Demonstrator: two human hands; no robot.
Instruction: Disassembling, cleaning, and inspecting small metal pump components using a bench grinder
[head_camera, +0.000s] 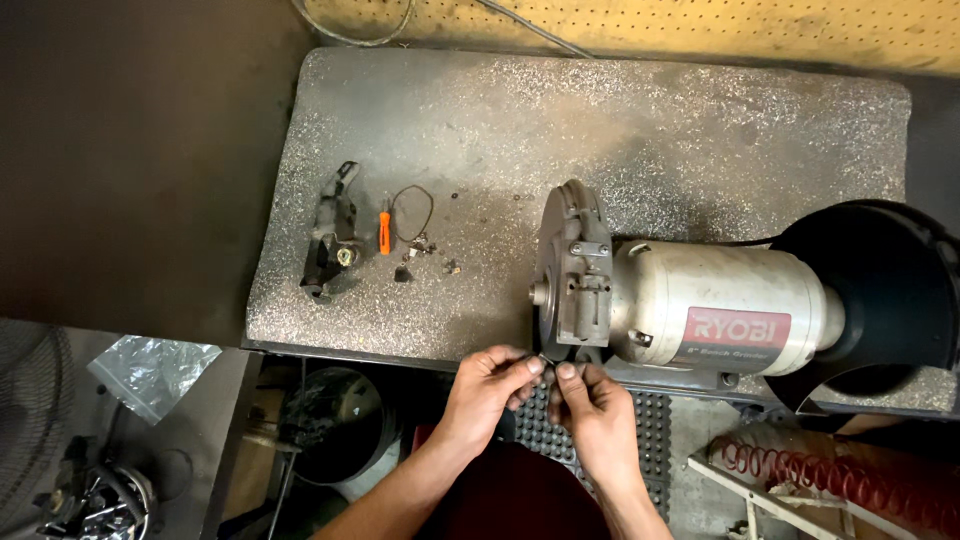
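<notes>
Pinching something tiny together, both the left hand (487, 381) and right hand (590, 400) meet fingertip to fingertip at the near edge of the bench (450, 120), just below the grinder (690, 310); can't make out what the part is. Looks mid-teardown: wheel guard open, while a dark bracket (330, 235), orange screwdriver (384, 231) and loose screws (430, 250) lie off left.

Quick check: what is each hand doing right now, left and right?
Left hand: fingers pinched shut on a small dark part at the bench grinder's base.
Right hand: fingertips pinched on the same small part.
</notes>
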